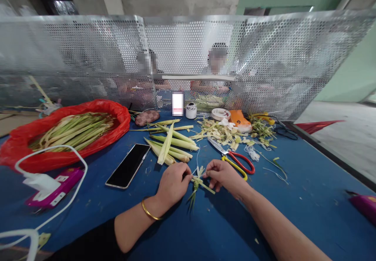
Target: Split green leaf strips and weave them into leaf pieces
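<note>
A small woven piece of green leaf strips (196,185) lies between my hands, with loose green tips hanging toward me and a pale strip sticking out to the right. A thin white string (197,160) rises from near it. My left hand (175,183) is closed, thumb and forefinger pinching the string at the piece's left side. My right hand (222,176) pinches the string from the right, its other fingers curled. Just beyond my right hand lie scissors (235,160) with one red and one yellow handle. Thick pale leaf stalks (173,145) lie past my left hand.
At left are a red plastic bag (123,116) of long leaves, a black phone (128,166) and a purple power strip (55,186) with a white cable. Leaf scraps (219,133), a tape roll (220,114) and a perforated metal screen (182,41) stand farther back; people sit behind it.
</note>
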Available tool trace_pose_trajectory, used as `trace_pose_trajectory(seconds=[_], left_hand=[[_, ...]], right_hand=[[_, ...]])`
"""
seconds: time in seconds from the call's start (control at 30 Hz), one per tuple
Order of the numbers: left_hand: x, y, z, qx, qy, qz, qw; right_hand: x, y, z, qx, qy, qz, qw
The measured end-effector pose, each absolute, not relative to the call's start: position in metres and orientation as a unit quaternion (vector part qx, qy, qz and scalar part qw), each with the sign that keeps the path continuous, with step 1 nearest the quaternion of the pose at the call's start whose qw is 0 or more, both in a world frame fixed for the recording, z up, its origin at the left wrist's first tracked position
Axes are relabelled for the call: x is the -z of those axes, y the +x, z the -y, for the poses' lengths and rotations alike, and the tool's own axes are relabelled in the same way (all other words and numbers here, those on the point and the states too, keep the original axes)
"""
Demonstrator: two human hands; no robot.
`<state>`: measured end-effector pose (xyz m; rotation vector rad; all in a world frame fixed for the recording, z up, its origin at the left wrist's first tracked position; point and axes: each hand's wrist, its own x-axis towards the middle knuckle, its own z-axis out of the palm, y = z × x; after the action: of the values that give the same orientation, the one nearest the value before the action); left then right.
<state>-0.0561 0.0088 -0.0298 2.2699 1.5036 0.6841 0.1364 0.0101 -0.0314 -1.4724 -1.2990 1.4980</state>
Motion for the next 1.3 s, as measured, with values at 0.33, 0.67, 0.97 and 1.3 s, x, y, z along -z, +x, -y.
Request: trace_pose_trajectory(seconds=[0.33, 0.67, 0.97, 1.3], left_hand=[[0.03, -0.055, -0.008, -0.243, 0.808, -0.513, 0.159], [0.035, -0.056, -0.009, -0.257, 0.809, -0.505, 0.158], [0.031, -0.056, -0.009, -0.252, 0.809, -0.506, 0.16], [0.032, -0.056, -0.01, -0.25, 0.809, -0.508, 0.16]], right_hand=[[0.033, 0.136, -0.009, -0.587, -0.555, 0.483, 0.338], [0.041, 0.131, -0.008, -0.469, -0.592, 0.582, 0.302], [0.031, 0.149, -0.012, -0.429, -0.605, 0.614, 0.271], [0.024, 0.135, -0.003, -0.548, -0.448, 0.619, 0.341]])
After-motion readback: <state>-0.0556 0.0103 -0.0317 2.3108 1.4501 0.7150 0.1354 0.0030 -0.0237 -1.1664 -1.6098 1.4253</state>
